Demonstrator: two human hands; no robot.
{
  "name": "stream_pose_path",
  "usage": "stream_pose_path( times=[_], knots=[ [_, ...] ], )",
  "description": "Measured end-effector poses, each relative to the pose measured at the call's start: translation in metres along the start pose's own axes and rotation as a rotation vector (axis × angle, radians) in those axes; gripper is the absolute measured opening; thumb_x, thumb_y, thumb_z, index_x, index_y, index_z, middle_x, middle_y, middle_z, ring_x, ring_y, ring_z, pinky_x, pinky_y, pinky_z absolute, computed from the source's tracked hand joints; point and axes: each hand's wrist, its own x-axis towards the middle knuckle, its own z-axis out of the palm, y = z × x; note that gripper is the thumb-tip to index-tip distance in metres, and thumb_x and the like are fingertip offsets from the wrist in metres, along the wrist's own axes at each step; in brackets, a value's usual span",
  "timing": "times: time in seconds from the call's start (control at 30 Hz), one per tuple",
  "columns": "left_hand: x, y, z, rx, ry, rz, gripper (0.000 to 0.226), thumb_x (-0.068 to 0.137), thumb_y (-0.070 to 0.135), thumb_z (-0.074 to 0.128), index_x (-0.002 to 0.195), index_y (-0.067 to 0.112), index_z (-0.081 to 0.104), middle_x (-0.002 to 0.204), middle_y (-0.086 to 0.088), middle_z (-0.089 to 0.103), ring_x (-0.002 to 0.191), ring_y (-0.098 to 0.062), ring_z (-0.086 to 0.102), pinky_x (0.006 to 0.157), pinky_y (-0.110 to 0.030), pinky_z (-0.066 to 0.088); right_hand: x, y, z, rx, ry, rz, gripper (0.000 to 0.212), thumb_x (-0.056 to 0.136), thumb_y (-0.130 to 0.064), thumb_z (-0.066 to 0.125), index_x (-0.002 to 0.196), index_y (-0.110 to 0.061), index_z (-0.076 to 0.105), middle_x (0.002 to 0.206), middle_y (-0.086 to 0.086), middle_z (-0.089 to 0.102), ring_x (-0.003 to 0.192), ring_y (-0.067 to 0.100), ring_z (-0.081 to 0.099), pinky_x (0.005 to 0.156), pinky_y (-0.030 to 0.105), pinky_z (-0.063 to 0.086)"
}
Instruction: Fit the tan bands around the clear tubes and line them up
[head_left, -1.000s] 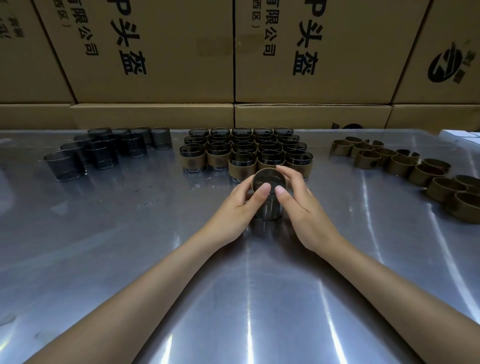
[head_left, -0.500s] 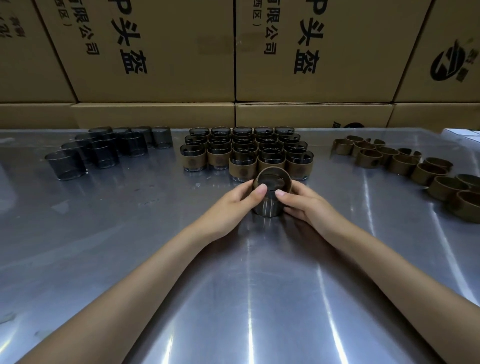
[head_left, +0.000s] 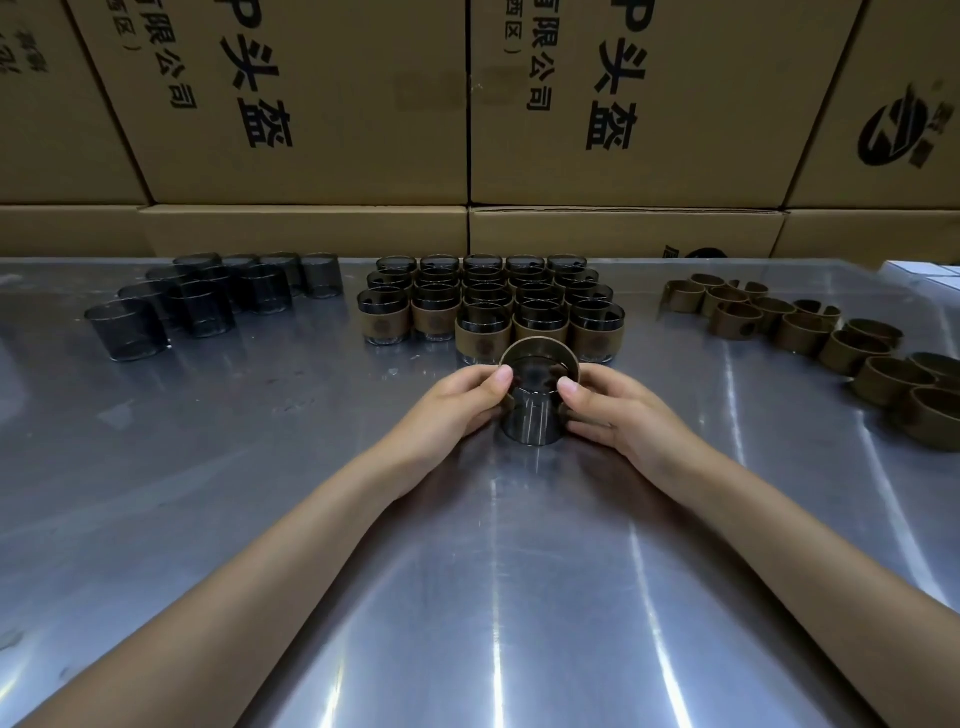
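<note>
One clear tube (head_left: 532, 421) stands upright on the worktop (head_left: 260, 519) between your hands, a tan band (head_left: 537, 349) ringing its top rim. Your left hand (head_left: 447, 410) and right hand (head_left: 618, 415) pinch the band from either side, thumbs on its near edge. Banded tubes (head_left: 488, 306) stand in rows just behind; bare tubes (head_left: 208, 301) sit far left, loose bands (head_left: 810, 332) far right.
</note>
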Motion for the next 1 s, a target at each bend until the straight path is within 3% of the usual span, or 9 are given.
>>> stream_pose_path(
  times=[0.23, 0.4, 0.53, 0.7, 0.87, 1.0],
  knots=[
    [-0.0026, -0.001, 0.0012, -0.072, -0.018, -0.01, 0.04, 0.094, 0.032, 0.052, 0.13, 0.014, 0.054, 0.128, -0.007, 0.064, 0.12, -0.017, 0.06, 0.107, -0.034, 0.042, -0.0053, 0.0006, -0.0011, 0.107, -0.029, -0.077, 0.044, 0.078, -0.028, 0.07, 0.12, -0.022, 0.059, 0.121, -0.004, 0.068, 0.112, 0.011, 0.064, 0.088, 0.026, 0.054],
    [-0.0034, 0.0018, 0.0017, -0.134, -0.041, -0.028, 0.056, 0.082, 0.038, 0.056, 0.134, 0.016, 0.051, 0.131, -0.006, 0.062, 0.119, -0.016, 0.061, 0.099, -0.028, 0.048, -0.007, -0.0014, -0.0034, 0.102, -0.044, -0.064, 0.055, 0.072, -0.033, 0.071, 0.124, -0.024, 0.056, 0.13, -0.005, 0.062, 0.114, 0.012, 0.063, 0.088, 0.031, 0.054],
    [-0.003, 0.0015, 0.002, -0.244, 0.007, 0.022, 0.046, 0.092, 0.022, 0.053, 0.134, 0.005, 0.05, 0.126, -0.013, 0.064, 0.115, -0.02, 0.063, 0.096, -0.028, 0.052, -0.0067, 0.0001, -0.0031, 0.127, -0.014, -0.095, 0.056, 0.071, -0.029, 0.071, 0.125, -0.023, 0.057, 0.126, -0.005, 0.065, 0.111, 0.013, 0.065, 0.088, 0.029, 0.055],
    [-0.0017, 0.0012, 0.0013, -0.328, 0.076, 0.046, 0.042, 0.094, 0.007, 0.05, 0.136, 0.002, 0.044, 0.112, -0.003, 0.07, 0.1, -0.012, 0.068, 0.093, -0.029, 0.053, -0.0081, 0.0022, -0.001, 0.104, 0.009, -0.112, 0.067, 0.069, -0.024, 0.073, 0.131, -0.028, 0.05, 0.129, -0.008, 0.063, 0.118, 0.014, 0.061, 0.093, 0.038, 0.053],
    [-0.0029, 0.0044, 0.0015, -0.282, 0.039, -0.003, 0.061, 0.082, 0.032, 0.06, 0.136, 0.005, 0.048, 0.123, -0.009, 0.066, 0.114, -0.018, 0.064, 0.104, -0.03, 0.047, -0.0068, -0.0029, -0.0028, 0.223, 0.03, -0.049, 0.073, 0.067, -0.019, 0.072, 0.137, -0.021, 0.048, 0.131, 0.004, 0.062, 0.114, 0.015, 0.064, 0.083, 0.026, 0.056],
    [-0.0028, 0.0061, 0.0008, -0.123, -0.061, -0.042, 0.055, 0.082, 0.044, 0.059, 0.125, 0.01, 0.06, 0.122, -0.007, 0.068, 0.114, -0.016, 0.064, 0.097, -0.024, 0.05, -0.008, -0.0059, -0.0073, 0.395, 0.006, 0.006, 0.068, 0.071, -0.01, 0.068, 0.136, -0.014, 0.048, 0.123, 0.012, 0.066, 0.115, 0.022, 0.064, 0.102, 0.032, 0.048]
  ],
)
